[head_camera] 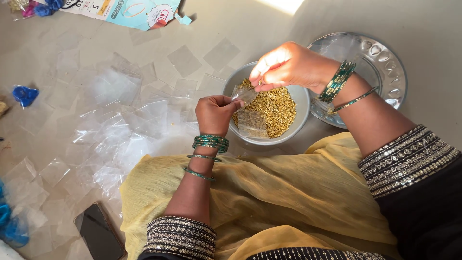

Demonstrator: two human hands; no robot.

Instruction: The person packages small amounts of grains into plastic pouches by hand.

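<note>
Fingers point(230, 102) of the left hand point(215, 114) are curled shut on the upper corner of a small clear pouch point(250, 118), which hangs with its long axis running down and a little to the right, over the grey bowl point(302, 98) of tiny gold beads point(274, 108). From where I stand, the right hand point(288, 66) sits just above and to the right of the pouch's mouth, its fingertips pressed together in a pinch; something small may be held there, but I cannot tell what. That hand is the nearer one to the opening, touching or almost touching its top edge. The bowl rests on the floor beside a patterned steel plate point(385, 62), close to the yellow cloth point(288, 192) on the lap. Many empty clear pouches point(125, 120) lie spread to the left, well apart from the bowl, and a dark phone point(98, 233) lies nearer the knee.
</note>
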